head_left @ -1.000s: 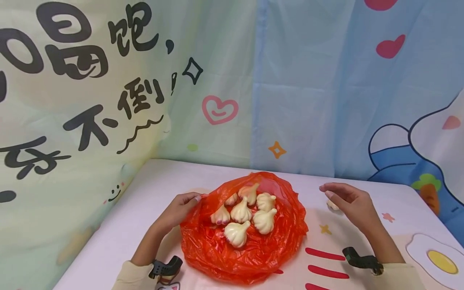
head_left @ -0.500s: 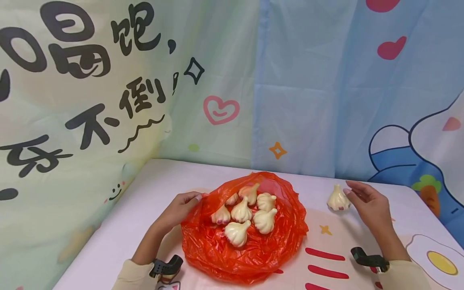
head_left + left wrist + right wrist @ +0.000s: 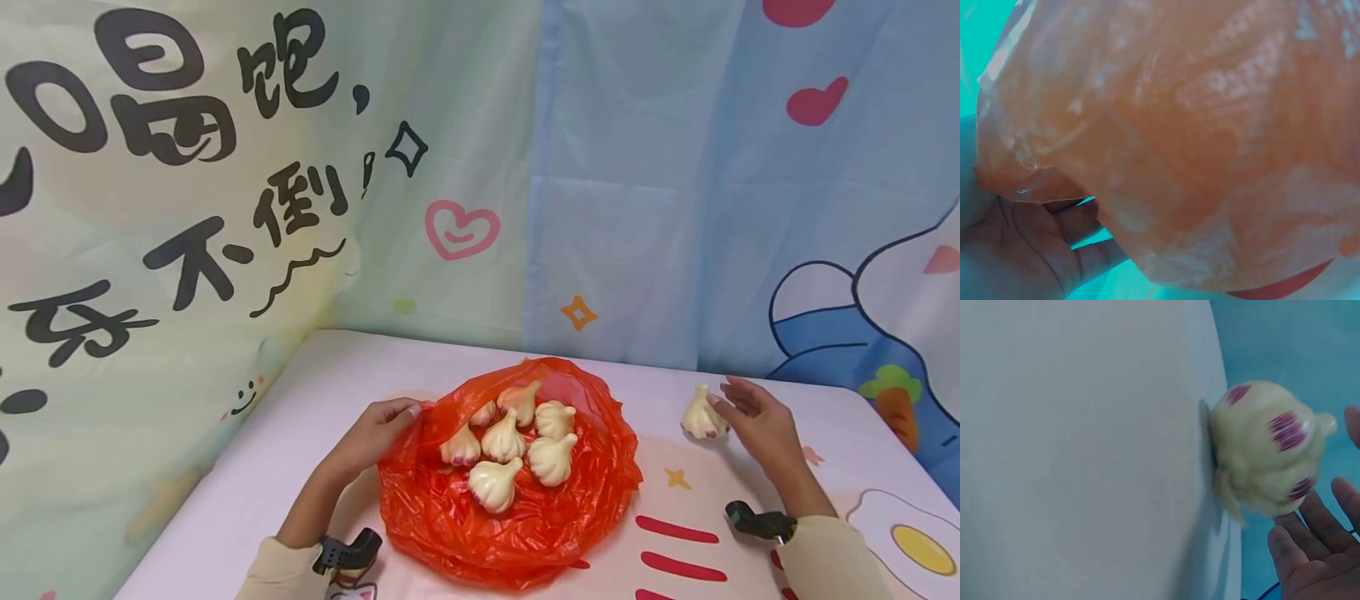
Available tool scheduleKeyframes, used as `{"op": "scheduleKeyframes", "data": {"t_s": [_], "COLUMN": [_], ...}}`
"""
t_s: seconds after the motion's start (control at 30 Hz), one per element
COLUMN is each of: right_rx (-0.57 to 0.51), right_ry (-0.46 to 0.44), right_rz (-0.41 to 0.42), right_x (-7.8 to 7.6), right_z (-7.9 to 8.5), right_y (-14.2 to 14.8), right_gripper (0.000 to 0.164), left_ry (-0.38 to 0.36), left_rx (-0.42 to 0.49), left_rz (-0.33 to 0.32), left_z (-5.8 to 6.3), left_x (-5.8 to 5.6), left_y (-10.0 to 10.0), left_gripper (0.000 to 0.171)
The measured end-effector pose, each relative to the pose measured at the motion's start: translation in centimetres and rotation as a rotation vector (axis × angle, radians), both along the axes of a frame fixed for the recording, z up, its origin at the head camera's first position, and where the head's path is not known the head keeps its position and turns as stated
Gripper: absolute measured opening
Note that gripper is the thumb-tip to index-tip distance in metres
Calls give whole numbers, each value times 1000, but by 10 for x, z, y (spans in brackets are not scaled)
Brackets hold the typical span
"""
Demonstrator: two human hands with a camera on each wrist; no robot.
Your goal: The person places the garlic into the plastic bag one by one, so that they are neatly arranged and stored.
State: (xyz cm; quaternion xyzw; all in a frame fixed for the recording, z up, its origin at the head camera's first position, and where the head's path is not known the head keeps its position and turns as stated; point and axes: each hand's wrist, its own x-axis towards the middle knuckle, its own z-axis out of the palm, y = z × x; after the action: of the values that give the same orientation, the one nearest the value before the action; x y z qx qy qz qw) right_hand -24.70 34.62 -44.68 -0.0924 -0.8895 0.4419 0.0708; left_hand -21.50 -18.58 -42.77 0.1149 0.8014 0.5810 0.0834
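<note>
In the head view, a red plastic bag (image 3: pixel 450 537) lies spread with its mouth facing up. Several cream garlic bulbs (image 3: pixel 495 485) rest inside it. My left hand (image 3: pixel 378 437) pinches the bag's left rim between thumb and fingers. The bag's film (image 3: pixel 1179 144) fills most of the left wrist view and hides the fingertips. A single garlic bulb (image 3: pixel 703 415) with purple streaks stands on the table to the right of the bag. Beside that bulb is my right hand (image 3: pixel 763 429), its fingers loosely bent and holding nothing. The right wrist view shows the fingers (image 3: pixel 1316 537) close to the bulb.
A white printed cloth (image 3: pixel 682 525) covers the table, with red stripes and a fried-egg print. Behind and to the left hang printed curtains (image 3: pixel 615 208). Black wrist straps with cameras (image 3: pixel 757 522) sit at both sleeves.
My right hand has moved rightward from over the lone garlic bulb, which was mostly hidden behind it and now shows. The left hand keeps its hold on the bag's rim.
</note>
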Motion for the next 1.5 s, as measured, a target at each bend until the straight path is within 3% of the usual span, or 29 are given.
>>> {"op": "scheduleKeyframes", "data": {"t_s": [0.3,0.57,0.83,1.1,1.5], "right_rx": [-32,4,16,-1,-4], "right_ry": [-42,-76,-119,-213,-99], "right_rz": [10,86,61,37,-5], "right_x": [-2,-7,-12,-12,-12], "right_z": [-9,-9,-11,-7,-7], "right_y": [5,1,-1,-2,-12], "right_gripper": [87,87,87,92,85], "left_ry": [-4,-6,-14,-5,7], "left_rx": [6,4,10,-5,15], "left_rz": [-12,-8,-8,4,-22], "left_z": [1,-4,-6,2,-1], "left_x": [0,-2,-4,1,-2], "left_y": [1,-1,-1,2,-1], "left_gripper": [35,34,33,32,32]}}
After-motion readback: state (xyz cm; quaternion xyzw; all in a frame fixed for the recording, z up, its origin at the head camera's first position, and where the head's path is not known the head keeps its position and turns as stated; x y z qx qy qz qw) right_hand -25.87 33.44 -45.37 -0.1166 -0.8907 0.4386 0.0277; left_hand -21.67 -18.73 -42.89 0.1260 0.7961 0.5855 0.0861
